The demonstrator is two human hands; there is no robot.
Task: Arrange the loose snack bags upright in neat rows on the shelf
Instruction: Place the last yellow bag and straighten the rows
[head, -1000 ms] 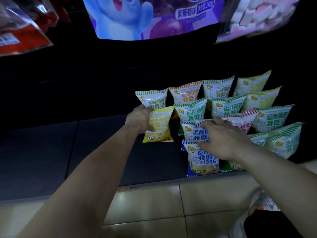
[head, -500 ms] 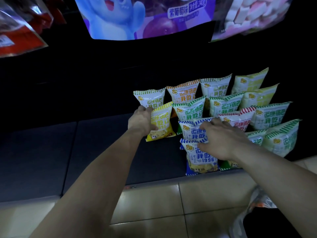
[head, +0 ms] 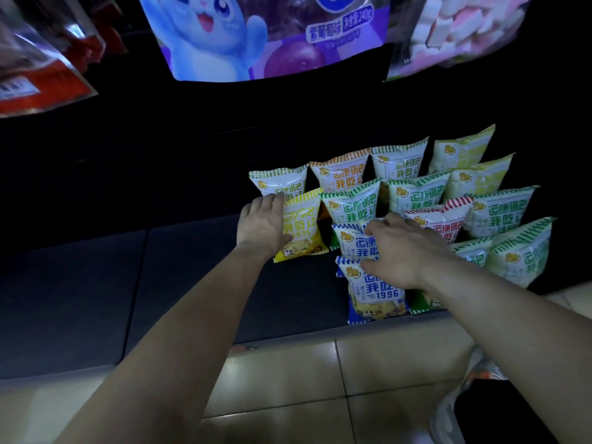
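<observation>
Several small snack bags stand upright in rows on the right part of the dark shelf (head: 179, 283). My left hand (head: 261, 224) holds a yellow bag (head: 304, 224) by its left edge, upright, just in front of a white-and-green bag (head: 282, 182) at the row's back. My right hand (head: 403, 248) rests with spread fingers on top of a blue-striped bag (head: 350, 245), its thumb against the front blue bag (head: 374, 293). A red-striped bag (head: 445, 219) and green-striped bags (head: 519, 254) stand to the right.
Large hanging packs fill the top: a purple cartoon pack (head: 256, 36), a marshmallow pack (head: 455, 27) and a red pack (head: 38, 78). Below the shelf edge lies tiled floor (head: 288, 379). A clear plastic bag (head: 461, 398) lies at the lower right.
My left hand has carried the yellow bag back and slightly left, closer to the white-and-green bag. My right hand has stayed on the blue bags.
</observation>
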